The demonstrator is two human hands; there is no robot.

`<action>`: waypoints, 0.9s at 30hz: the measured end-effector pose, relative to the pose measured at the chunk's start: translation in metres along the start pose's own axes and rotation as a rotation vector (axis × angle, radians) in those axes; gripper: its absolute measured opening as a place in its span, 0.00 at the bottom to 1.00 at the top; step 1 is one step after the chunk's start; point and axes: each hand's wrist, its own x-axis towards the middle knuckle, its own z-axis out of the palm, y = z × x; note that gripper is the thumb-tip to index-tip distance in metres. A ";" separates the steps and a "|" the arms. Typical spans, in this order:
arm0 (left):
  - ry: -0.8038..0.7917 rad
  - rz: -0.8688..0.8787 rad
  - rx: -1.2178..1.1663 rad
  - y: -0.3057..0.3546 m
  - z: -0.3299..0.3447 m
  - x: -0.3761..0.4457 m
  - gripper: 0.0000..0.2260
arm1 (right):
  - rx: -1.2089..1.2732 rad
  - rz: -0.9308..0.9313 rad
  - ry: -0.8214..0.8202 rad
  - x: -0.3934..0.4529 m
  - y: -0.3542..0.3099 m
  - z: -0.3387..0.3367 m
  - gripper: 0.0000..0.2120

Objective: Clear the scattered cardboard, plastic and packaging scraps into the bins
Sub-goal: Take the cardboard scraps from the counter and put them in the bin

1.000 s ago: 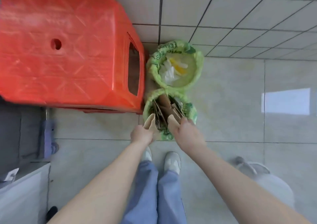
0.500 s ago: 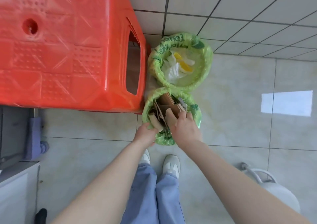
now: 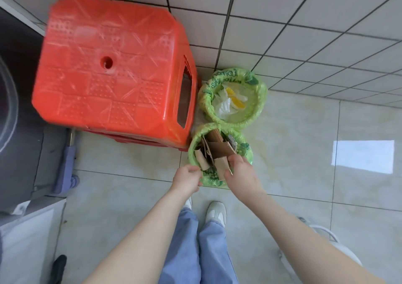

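While both hands are working at the near bin (image 3: 243, 151) beside the red stool (image 3: 113, 70), right hand (image 3: 242, 173) is pinching a cardboard strip (image 3: 220, 167), presumably seating it; left hand (image 3: 187, 178), fingers curled, is seemingly holding nothing

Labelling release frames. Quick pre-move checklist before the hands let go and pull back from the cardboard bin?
1. Cardboard strip over the near bin: ok, its lower end pokes above the rim.
2. Right hand grip on that strip: ok, fingers curled on it.
3. Left hand empty: cannot tell, fingers curled at the rim.
4. Room left in the near bin: not ok, cardboard stands above the rim.
5. Far bin sorted: ok, only plastic scraps show.
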 end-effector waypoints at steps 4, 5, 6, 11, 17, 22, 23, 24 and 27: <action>0.044 0.131 -0.012 0.010 -0.014 -0.057 0.07 | -0.002 -0.088 0.017 -0.036 -0.023 -0.024 0.18; 0.075 0.172 -0.015 0.011 -0.020 -0.073 0.07 | 0.002 -0.107 0.020 -0.048 -0.031 -0.032 0.18; 0.107 0.205 -0.023 0.012 -0.027 -0.089 0.06 | 0.007 -0.124 0.023 -0.060 -0.039 -0.040 0.18; 0.215 0.311 -0.073 0.015 -0.067 -0.184 0.06 | 0.086 -0.214 0.034 -0.137 -0.096 -0.085 0.16; 0.492 0.406 -0.197 0.010 -0.129 -0.307 0.05 | 0.186 -0.423 -0.056 -0.242 -0.184 -0.104 0.13; 0.736 0.456 -0.296 -0.018 -0.193 -0.393 0.05 | 0.185 -0.600 -0.110 -0.309 -0.267 -0.103 0.12; 0.781 0.465 -0.317 -0.025 -0.206 -0.406 0.05 | 0.181 -0.636 -0.124 -0.319 -0.282 -0.100 0.11; 0.823 0.472 -0.339 -0.033 -0.220 -0.417 0.05 | 0.176 -0.671 -0.138 -0.330 -0.297 -0.097 0.11; 0.946 0.493 -0.391 -0.057 -0.259 -0.449 0.06 | 0.140 -0.761 -0.206 -0.363 -0.341 -0.082 0.11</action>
